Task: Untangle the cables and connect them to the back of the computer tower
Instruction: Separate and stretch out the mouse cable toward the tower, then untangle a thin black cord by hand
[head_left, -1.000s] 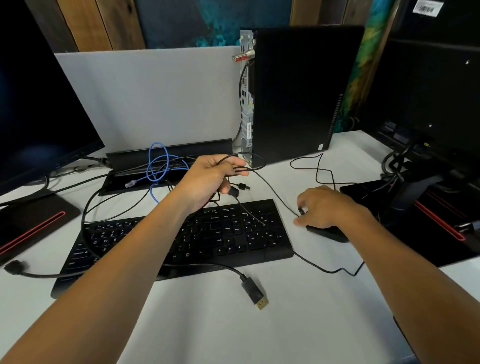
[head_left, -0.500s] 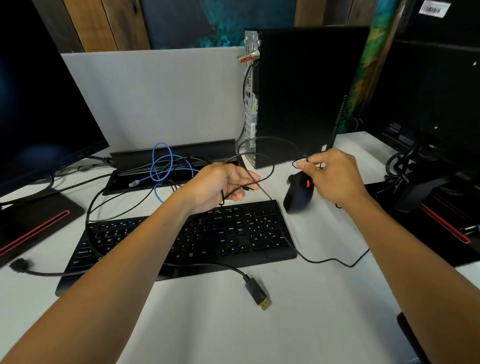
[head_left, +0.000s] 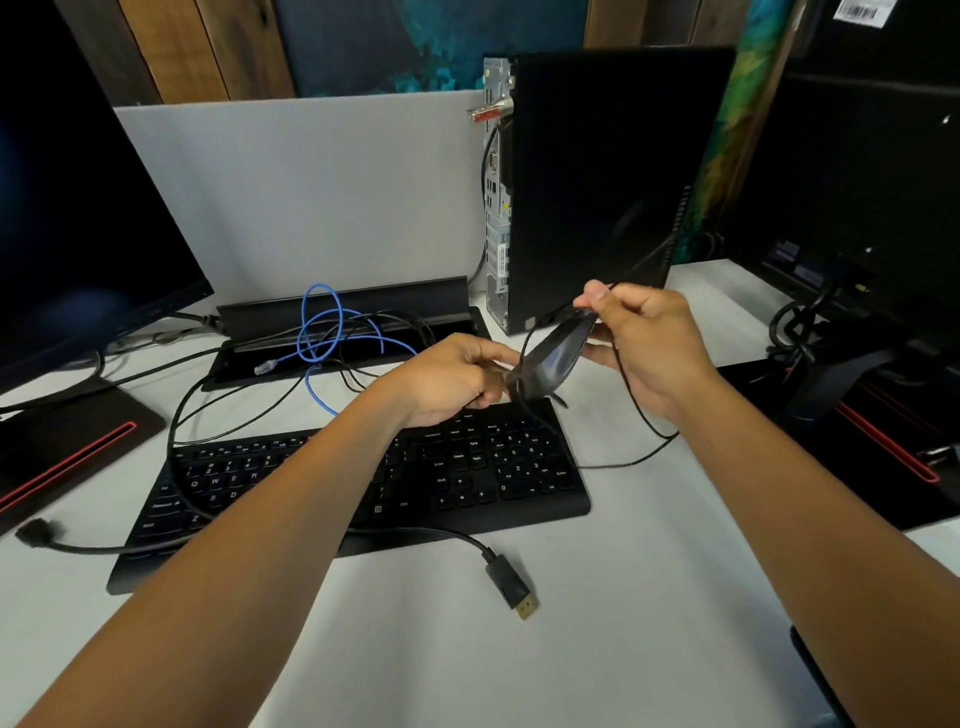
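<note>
A black computer tower (head_left: 608, 176) stands at the back of the white desk, its port side (head_left: 496, 197) facing left with one black cable plugged in. My right hand (head_left: 644, 343) holds a black mouse (head_left: 550, 361) in the air above the keyboard, pinching its upper end. My left hand (head_left: 447, 376) grips thin black cables (head_left: 644, 431) right beside the mouse's lower end. A blue network cable (head_left: 322, 332) lies looped at the back. A thick black cable with a gold-tipped plug (head_left: 511, 587) lies in front of the keyboard.
A black keyboard (head_left: 467, 478) lies under my arms. A black cable tray (head_left: 343, 317) sits behind it. Monitors stand at the left (head_left: 78, 208) and right (head_left: 862, 197), each on a base with a red stripe. A grey partition (head_left: 291, 192) closes the back.
My right hand lifted the mouse off the desk and carried it left toward my left hand. My left hand kept its grip on the cables and shifted slightly right.
</note>
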